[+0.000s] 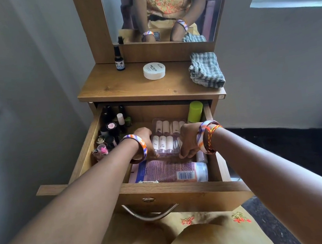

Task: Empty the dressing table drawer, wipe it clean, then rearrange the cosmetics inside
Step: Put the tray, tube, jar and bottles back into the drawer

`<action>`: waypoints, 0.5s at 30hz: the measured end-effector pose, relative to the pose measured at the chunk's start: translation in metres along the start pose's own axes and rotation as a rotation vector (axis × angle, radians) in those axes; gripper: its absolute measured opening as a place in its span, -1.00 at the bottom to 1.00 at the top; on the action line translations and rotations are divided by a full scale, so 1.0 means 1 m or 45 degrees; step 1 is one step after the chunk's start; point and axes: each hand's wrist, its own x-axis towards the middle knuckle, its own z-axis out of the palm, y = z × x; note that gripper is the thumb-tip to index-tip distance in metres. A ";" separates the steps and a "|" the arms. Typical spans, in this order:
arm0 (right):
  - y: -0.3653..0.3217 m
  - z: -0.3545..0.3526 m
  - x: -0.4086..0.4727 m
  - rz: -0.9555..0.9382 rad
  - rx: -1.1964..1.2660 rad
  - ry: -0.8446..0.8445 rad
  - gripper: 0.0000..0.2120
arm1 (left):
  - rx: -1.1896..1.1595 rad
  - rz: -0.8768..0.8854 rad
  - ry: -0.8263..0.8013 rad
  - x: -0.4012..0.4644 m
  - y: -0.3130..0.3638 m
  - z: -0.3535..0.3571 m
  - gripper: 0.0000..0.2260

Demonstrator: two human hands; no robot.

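1. My left hand [145,143] is down in the open drawer [165,186], its fingers curled round the left edge of a clear plastic case of small white-capped bottles [167,139].
2. My right hand [189,140] grips the right edge of the same case, fingers bent downward over its near corner; the fingertips themselves are tucked under and I cannot tell how they lie.
3. The case sits in the middle of the drawer, between my two hands, with its bottles in two rows.
4. Just in front of the case, against the drawer's front panel, a large pink bottle [169,171] lies on its side with its barcode label facing up.
5. Along the drawer's left side stands a cluster of nail polish bottles [109,133], mostly dark-capped, some pink.
6. In the back right corner of the drawer stands a lime-green container [194,111].
7. On the surface [113,87] above the drawer, a dark spray bottle [119,60] stands at the back left, a round white tub [154,70] sits near the middle, and a folded checked cloth [205,69] lies at the right edge.
8. A striped bangle [139,146] circles my left wrist, and bangles with a red thread [208,135] my right.
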 end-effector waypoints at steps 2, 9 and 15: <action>-0.002 -0.001 0.000 -0.016 -0.079 -0.026 -0.78 | 0.012 -0.012 -0.004 0.001 0.001 0.002 -0.41; -0.002 -0.004 0.002 -0.040 -0.199 -0.052 -0.84 | 0.003 -0.045 0.030 0.003 0.003 0.003 -0.42; -0.006 -0.008 0.000 -0.113 -0.343 -0.003 -0.73 | 0.018 -0.037 0.039 0.002 0.005 0.002 -0.47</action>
